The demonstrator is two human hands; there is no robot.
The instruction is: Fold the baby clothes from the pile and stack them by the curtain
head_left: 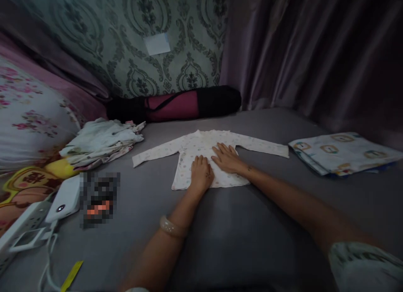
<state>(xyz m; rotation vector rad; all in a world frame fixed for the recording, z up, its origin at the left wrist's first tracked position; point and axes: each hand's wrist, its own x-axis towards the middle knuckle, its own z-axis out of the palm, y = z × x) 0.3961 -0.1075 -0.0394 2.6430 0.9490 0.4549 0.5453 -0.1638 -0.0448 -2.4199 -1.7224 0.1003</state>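
Note:
A small white long-sleeved shirt with coloured dots lies flat on the grey bed sheet, both sleeves stretched out to the sides. My left hand rests on the lower middle of the shirt, palm down, its fingers lying flat and fairly close together. Just right of it and a little farther up, my right hand presses on the shirt's right half with fingers spread. Neither hand holds anything. A pale bangle circles my left wrist.
At the left are piled clothes, a floral pillow, a white power bank, a power strip and cables. Folded printed cloth lies right. A black and pink long bag lies along the patterned wall.

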